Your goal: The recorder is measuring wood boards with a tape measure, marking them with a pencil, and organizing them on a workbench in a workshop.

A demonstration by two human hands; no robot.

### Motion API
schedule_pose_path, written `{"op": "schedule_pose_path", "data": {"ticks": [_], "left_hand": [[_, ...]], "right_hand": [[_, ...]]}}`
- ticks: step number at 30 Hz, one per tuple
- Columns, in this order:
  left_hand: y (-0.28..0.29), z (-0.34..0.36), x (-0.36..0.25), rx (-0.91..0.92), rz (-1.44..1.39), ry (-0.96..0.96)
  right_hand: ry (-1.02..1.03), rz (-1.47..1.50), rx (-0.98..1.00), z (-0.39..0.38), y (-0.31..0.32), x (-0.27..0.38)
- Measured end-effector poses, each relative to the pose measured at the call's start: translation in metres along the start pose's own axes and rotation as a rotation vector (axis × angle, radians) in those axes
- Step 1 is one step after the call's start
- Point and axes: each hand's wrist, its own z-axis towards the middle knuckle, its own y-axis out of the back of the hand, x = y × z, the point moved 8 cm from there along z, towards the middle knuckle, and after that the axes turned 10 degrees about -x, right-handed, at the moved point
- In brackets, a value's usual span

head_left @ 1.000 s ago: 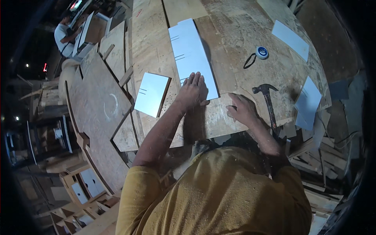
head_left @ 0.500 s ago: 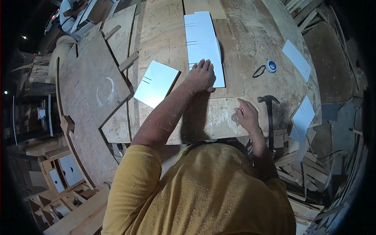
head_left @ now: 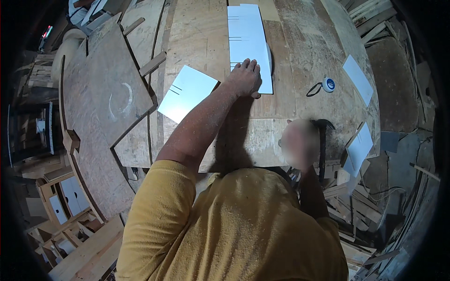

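Note:
My left hand (head_left: 243, 80) lies palm down on the near end of a long white board (head_left: 246, 33) with dark paired lines along its left edge. To its left rests a squarer white board (head_left: 183, 89), similarly marked. My right hand (head_left: 299, 143) is a blur beside a claw hammer (head_left: 322, 150), so its fingers and whether it holds anything are unclear. A round white-and-blue tape measure (head_left: 328, 85) with a black strap lies above it. Two more white pieces, one plain (head_left: 357, 79) and one marked (head_left: 360, 147), lie along the table's right side.
The worn wooden worktable (head_left: 197, 33) continues left into uneven plywood panels (head_left: 98, 107) with loose battens. A co-worker (head_left: 77, 11) is partly visible at upper left. Wood offcuts (head_left: 361, 210) fill the lower right; small cabinets (head_left: 70, 199) and wooden shelving (head_left: 61, 246) stand lower left.
The view has turned, so the bench and boards appear shifted. My left hand remains on the long board. My right hand has become blurred near the hammer.

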Motion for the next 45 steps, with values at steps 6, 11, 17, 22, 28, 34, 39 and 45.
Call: {"op": "schedule_pose_path", "data": {"ticks": [6, 11, 17, 22, 28, 34, 39, 45], "left_hand": [[-0.003, 0.012, 0.010, 0.024, -0.013, 0.012], [0.002, 0.021, 0.018, 0.017, -0.003, 0.016], [0.007, 0.031, 0.025, -0.007, 0.010, 0.011], [0.003, 0.040, 0.033, 0.008, -0.013, 0.022], [0.004, 0.051, 0.044, -0.018, 0.009, 0.034], [0.000, 0.070, 0.057, 0.067, 0.048, 0.036], [0.002, 0.089, 0.074, 0.042, 0.077, 0.016], [0.003, 0.113, 0.095, 0.013, 0.019, 0.040]], "right_hand": [[0.106, -0.115, -0.098, -0.001, 0.009, 0.014], [0.051, -0.143, -0.075, -0.001, 0.007, 0.007], [0.109, -0.215, -0.095, 0.001, 0.003, 0.003], [0.124, -0.277, -0.076, -0.003, 0.005, 0.006], [-0.023, -0.061, 0.005, -0.003, 0.005, 0.003], [-0.002, 0.024, 0.019, 0.001, 0.009, 0.011], [0.041, 0.038, 0.030, 0.002, 0.010, 0.012], [0.196, 0.049, 0.005, 0.009, 0.009, 0.016]]}}
